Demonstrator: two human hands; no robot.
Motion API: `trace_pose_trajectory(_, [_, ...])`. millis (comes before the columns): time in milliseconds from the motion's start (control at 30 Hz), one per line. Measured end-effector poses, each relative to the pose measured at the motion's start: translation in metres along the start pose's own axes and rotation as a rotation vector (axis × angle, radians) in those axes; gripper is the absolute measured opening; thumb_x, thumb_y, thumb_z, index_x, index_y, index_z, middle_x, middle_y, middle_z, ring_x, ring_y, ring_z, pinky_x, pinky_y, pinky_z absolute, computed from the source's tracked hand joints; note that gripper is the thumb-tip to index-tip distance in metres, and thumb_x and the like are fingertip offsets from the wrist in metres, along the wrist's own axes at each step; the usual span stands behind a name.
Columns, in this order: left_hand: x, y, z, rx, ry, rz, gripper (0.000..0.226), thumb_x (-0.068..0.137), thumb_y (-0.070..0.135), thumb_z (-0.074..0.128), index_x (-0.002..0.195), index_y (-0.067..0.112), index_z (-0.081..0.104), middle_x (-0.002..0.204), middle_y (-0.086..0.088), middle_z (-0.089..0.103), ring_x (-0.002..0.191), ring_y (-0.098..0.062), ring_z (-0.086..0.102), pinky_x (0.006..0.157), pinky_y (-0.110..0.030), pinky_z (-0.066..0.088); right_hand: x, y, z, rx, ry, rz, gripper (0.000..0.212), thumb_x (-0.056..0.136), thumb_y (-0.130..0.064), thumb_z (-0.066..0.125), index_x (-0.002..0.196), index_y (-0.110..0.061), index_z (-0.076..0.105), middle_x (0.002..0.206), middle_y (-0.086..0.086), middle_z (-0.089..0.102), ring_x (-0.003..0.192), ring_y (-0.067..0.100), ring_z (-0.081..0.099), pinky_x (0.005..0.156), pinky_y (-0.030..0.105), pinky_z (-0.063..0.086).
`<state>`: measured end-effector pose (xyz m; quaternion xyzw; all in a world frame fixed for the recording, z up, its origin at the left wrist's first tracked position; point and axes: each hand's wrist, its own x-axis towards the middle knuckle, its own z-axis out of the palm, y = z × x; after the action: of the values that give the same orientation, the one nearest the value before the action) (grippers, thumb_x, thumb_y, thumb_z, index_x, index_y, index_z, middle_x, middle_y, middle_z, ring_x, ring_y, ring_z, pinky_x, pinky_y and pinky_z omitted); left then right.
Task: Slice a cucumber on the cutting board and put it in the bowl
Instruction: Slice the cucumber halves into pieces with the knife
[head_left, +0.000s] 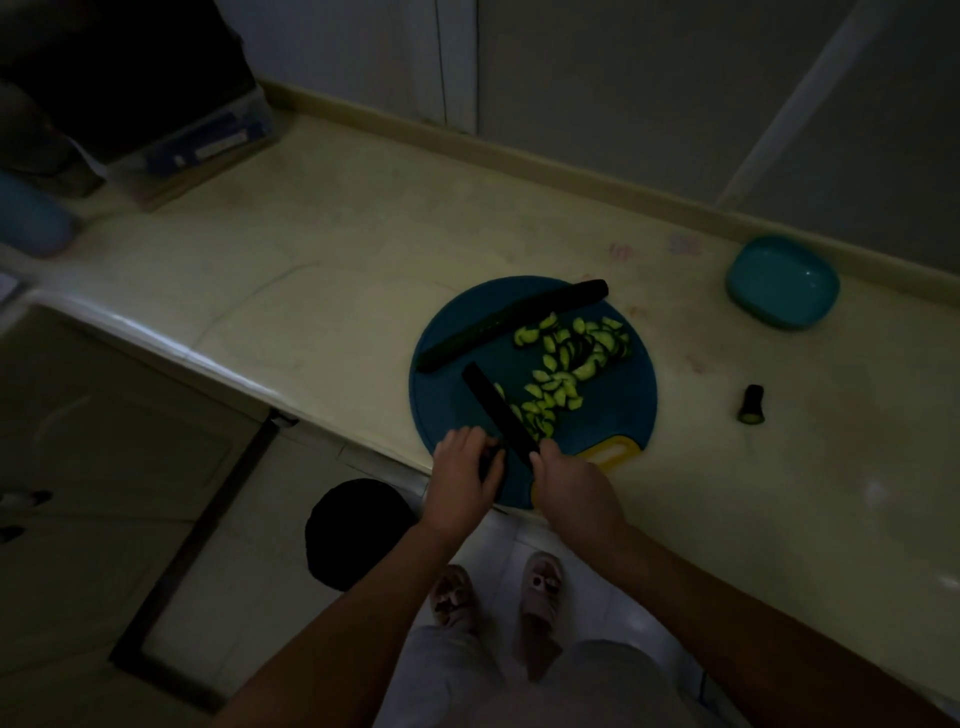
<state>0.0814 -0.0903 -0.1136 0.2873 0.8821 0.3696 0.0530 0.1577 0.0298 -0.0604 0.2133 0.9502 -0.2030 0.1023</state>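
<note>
A round dark-blue cutting board with a yellow handle lies on the pale counter. A long half cucumber rests across its far side. Several pale-green cucumber slices are heaped to the right of it. My right hand grips the handle of a black knife, whose blade points up and left over the board. My left hand holds a small dark cucumber piece against the blade at the board's near edge. The teal bowl sits far right, holding nothing.
A cut cucumber end stands on the counter to the right of the board. Boxes and a dark container fill the far-left corner. A wall runs behind the counter. A black round stool stands below the counter's edge.
</note>
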Motion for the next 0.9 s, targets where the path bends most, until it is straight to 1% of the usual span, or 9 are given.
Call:
trace_pose_trajectory(67, [0.000,0.001,0.000,-0.004,-0.002,-0.011,0.014,0.086,0.020,0.054,0.075,0.013,0.048,0.072,-0.003,0.046,0.070,-0.010,0.031,0.062,-0.024,0.017,0.000,0.006,-0.003,0.015,-0.007,0.012,0.033,0.101,-0.028,0.027,0.115,-0.005,0.046,0.097,0.019,0.065,0.087,0.032,0.062,0.055,0.029,0.029])
trace_pose_trajectory(133, [-0.001,0.001,0.000,-0.007,0.002,-0.014,0.013,0.086,0.019,0.055,0.076,0.012,0.049,0.072,-0.003,0.047,0.070,-0.012,0.034,0.061,-0.025,0.018,-0.003,0.010,-0.005,0.065,0.002,0.020,0.033,0.101,-0.028,0.029,0.114,-0.004,0.047,0.097,0.020,0.065,0.087,0.033,0.060,0.059,0.029,0.029])
trace_pose_trajectory(300, [-0.001,0.000,0.001,-0.002,0.010,-0.015,0.015,0.086,0.020,0.055,0.075,0.010,0.050,0.072,-0.005,0.048,0.070,-0.014,0.035,0.061,-0.026,0.018,-0.010,0.006,-0.009,0.078,0.006,-0.027,0.033,0.100,-0.028,0.030,0.112,-0.003,0.048,0.096,0.021,0.064,0.086,0.034,0.060,0.059,0.029,0.028])
trace_pose_trajectory(567, [-0.001,0.000,0.001,0.005,-0.003,-0.014,0.014,0.086,0.015,0.060,0.077,0.012,0.049,0.073,-0.003,0.047,0.070,-0.013,0.035,0.061,-0.026,0.017,-0.011,0.012,-0.008,0.065,0.013,-0.030,0.032,0.100,-0.029,0.030,0.110,-0.004,0.048,0.096,0.019,0.064,0.085,0.032,0.060,0.058,0.028,0.028])
trace_pose_trajectory(667, [-0.002,0.000,0.001,0.001,0.002,-0.009,0.014,0.086,0.016,0.058,0.077,0.012,0.049,0.074,-0.002,0.046,0.070,-0.013,0.035,0.061,-0.026,0.017,-0.011,0.013,-0.007,0.051,0.005,-0.037,0.033,0.100,-0.029,0.029,0.111,-0.005,0.048,0.096,0.019,0.064,0.086,0.032,0.061,0.058,0.028,0.028])
trace_pose_trajectory(900, [-0.002,-0.001,0.001,0.005,-0.001,-0.017,0.014,0.087,0.015,0.060,0.077,0.009,0.051,0.073,-0.005,0.048,0.069,-0.016,0.038,0.061,-0.025,0.021,-0.014,0.011,-0.009,0.078,0.003,-0.043,0.031,0.100,-0.029,0.030,0.108,-0.005,0.049,0.093,0.018,0.065,0.083,0.031,0.061,0.057,0.027,0.027])
